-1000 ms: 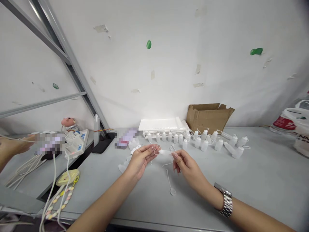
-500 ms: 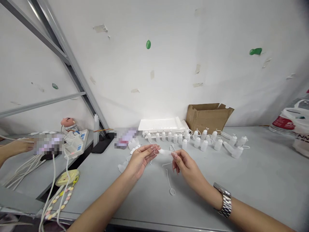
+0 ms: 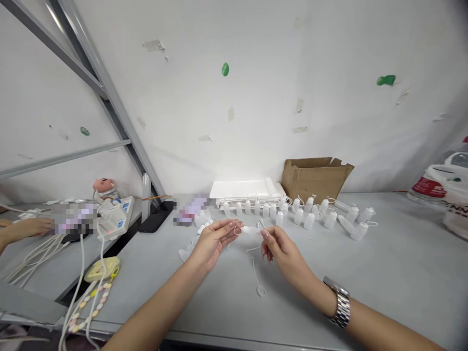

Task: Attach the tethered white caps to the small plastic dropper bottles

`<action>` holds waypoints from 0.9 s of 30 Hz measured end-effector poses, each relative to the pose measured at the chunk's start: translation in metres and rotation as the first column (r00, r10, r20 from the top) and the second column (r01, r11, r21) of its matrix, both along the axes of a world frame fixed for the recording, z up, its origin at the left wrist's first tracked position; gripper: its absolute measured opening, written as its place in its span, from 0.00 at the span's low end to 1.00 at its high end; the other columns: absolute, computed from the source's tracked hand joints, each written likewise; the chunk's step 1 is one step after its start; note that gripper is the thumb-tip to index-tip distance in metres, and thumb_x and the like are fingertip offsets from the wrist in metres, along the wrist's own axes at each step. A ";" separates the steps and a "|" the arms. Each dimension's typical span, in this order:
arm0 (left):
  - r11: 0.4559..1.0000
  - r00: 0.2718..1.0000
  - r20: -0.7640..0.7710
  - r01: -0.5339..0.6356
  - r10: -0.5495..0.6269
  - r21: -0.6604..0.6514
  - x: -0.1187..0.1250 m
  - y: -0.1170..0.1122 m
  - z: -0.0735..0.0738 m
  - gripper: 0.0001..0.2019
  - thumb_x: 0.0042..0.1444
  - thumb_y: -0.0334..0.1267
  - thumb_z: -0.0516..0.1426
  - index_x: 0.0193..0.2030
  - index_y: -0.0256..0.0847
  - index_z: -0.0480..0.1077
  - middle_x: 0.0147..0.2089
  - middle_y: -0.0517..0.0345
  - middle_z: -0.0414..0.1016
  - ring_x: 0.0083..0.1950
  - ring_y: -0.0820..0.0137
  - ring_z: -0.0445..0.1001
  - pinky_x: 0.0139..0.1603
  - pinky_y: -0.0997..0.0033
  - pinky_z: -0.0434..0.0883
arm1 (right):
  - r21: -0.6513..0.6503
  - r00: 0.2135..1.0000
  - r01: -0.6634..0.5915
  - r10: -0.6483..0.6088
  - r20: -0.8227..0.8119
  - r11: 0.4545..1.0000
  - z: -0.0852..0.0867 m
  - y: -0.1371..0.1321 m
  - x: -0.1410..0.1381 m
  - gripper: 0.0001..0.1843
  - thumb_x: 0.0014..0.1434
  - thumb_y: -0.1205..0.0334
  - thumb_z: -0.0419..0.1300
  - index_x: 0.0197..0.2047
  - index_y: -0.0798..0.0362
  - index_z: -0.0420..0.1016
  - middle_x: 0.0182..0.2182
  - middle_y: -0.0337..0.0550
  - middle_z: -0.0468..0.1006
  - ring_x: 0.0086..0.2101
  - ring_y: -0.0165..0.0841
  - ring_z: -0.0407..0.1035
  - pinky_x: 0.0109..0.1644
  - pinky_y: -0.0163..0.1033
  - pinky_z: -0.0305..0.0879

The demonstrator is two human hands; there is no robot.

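Observation:
Between my two hands a small translucent white plastic bottle (image 3: pixel 250 230) is held on its side above the grey table. My left hand (image 3: pixel 215 241) pinches its left end, where a thin white loop shows at the fingertips. At the right end, the thumb and fingers of my right hand (image 3: pixel 280 246) are closed on the bottle. Below them on the table lies a loose white strap (image 3: pixel 258 278) with a ring at one end. Behind my hands stand several similar small bottles (image 3: pixel 309 221), many with thin looped straps. Crumpled white pieces (image 3: pixel 186 251) lie partly hidden behind my left hand.
An open cardboard box (image 3: pixel 316 180) and a stack of white flat sheets (image 3: pixel 248 190) stand against the wall. At left are a power strip (image 3: pixel 117 219), cables, a yellow case (image 3: pixel 102 269) and another person's hand (image 3: pixel 31 226). A large plastic container (image 3: pixel 427 187) stands far right.
My hands and the bottle between them stay almost in place. At far left, the other person's hand has shifted slightly.

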State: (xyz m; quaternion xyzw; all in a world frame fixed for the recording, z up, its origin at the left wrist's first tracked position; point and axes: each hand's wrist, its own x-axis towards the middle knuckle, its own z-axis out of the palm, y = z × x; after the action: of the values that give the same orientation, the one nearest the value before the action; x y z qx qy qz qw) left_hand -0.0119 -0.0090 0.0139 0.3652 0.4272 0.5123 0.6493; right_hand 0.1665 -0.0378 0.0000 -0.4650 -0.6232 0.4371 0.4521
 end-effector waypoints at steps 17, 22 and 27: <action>0.987 0.991 0.006 -0.135 0.134 0.085 0.013 -0.006 -0.008 0.11 0.41 0.35 0.64 0.33 0.33 0.74 0.37 0.49 0.79 0.39 0.68 0.76 0.49 0.67 0.68 | 0.071 0.992 0.062 -0.069 0.109 0.996 -0.003 -0.005 -0.004 0.15 0.60 0.49 0.44 0.34 0.51 0.61 0.22 0.37 0.68 0.23 0.30 0.63 0.30 0.36 0.59; 0.984 0.987 0.011 -0.160 0.159 0.078 0.017 -0.007 -0.014 0.11 0.41 0.36 0.64 0.33 0.35 0.74 0.38 0.50 0.79 0.39 0.69 0.75 0.50 0.66 0.68 | 0.082 0.990 0.089 -0.097 0.103 0.993 -0.005 -0.004 -0.005 0.14 0.61 0.50 0.44 0.34 0.51 0.61 0.23 0.38 0.69 0.25 0.32 0.64 0.32 0.37 0.60; 0.984 0.989 -0.021 -0.146 0.149 0.101 0.019 -0.007 -0.018 0.11 0.41 0.37 0.63 0.33 0.35 0.75 0.38 0.50 0.78 0.39 0.69 0.75 0.50 0.66 0.67 | 0.078 0.995 0.066 -0.072 0.073 0.995 -0.010 -0.002 -0.004 0.14 0.61 0.50 0.44 0.33 0.51 0.60 0.23 0.37 0.68 0.25 0.31 0.64 0.32 0.37 0.60</action>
State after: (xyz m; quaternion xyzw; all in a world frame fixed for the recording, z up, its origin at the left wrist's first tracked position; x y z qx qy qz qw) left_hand 0.0076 -0.0160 -0.0044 0.3717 0.4362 0.5744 0.5845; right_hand 0.1626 -0.0395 -0.0104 -0.4850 -0.6393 0.3797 0.4602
